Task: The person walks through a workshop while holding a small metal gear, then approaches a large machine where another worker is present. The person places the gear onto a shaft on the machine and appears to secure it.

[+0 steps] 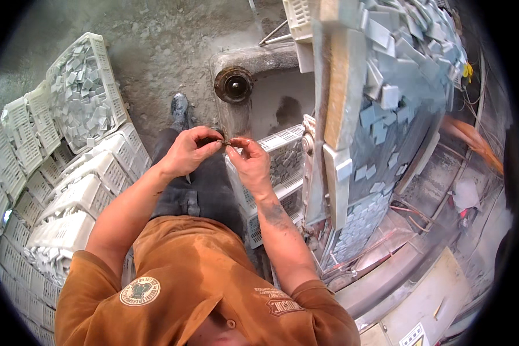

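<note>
My left hand (189,152) and my right hand (249,165) meet in front of my waist, above my dark trousers. Between their fingertips is a small, dark, narrow piece (226,142), too small to name. Thumb and fingers of the left hand pinch its one end; the right thumb and fingers close on the other. Reddish-brown smears show on the right fingers. Just below and right of the right hand stands a white slotted crate (281,138) holding small grey tiles.
To my right, a sloping table (352,138) carries a heap of pale tiles (412,52). Ahead is a stone-like basin (230,118) with a round rusty fitting (234,85). Stacked white crates (86,173) of tiles fill the left. Another person's arm (473,141) reaches in at far right.
</note>
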Demonstrator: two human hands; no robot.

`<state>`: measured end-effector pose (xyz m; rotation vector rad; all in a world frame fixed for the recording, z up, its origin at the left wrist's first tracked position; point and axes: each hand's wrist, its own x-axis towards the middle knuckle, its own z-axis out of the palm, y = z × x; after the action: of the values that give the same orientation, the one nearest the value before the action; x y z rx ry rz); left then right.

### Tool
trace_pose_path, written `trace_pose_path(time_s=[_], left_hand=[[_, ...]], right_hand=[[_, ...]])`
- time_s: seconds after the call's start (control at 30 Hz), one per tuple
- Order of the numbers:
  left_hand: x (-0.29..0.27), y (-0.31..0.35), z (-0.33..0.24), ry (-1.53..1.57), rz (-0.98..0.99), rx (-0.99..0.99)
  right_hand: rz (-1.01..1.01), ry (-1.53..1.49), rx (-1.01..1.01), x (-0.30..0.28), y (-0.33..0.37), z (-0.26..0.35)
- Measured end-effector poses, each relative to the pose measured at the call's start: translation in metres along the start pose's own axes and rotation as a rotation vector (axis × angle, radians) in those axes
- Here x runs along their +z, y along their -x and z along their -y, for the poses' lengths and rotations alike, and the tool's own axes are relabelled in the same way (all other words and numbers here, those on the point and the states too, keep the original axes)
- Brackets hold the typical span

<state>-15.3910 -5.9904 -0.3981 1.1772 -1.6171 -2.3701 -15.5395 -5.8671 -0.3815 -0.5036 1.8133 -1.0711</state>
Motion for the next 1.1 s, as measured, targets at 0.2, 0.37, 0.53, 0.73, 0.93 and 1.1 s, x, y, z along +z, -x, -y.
trace_pose_path(time_s=[0.2,0.37,0.53,0.73,0.93,1.1], left_hand=[[0.024,0.042,-0.032,-0.069,0.046,-0.048],[0.044,0.065,-0.044,0.141,0.090,-0.092],[0.055,0.075,-0.053,0.226,0.124,-0.092],[0.061,0.079,-0.068,0.197,0.139,-0.097],[0.063,0.078,-0.091,-0.219,0.017,0.113],[0.053,0.070,-0.113,-0.294,0.054,0.290]], right_hand=[[0.069,-0.121,0.032,-0.018,0.045,0.042],[0.087,-0.196,0.007,-0.032,0.065,0.049],[0.100,-0.186,-0.003,-0.044,0.079,0.062],[0.112,-0.220,-0.025,-0.052,0.086,0.070],[-0.002,0.054,-0.193,-0.058,0.089,0.093],[-0.120,0.244,-0.326,-0.053,0.086,0.118]])
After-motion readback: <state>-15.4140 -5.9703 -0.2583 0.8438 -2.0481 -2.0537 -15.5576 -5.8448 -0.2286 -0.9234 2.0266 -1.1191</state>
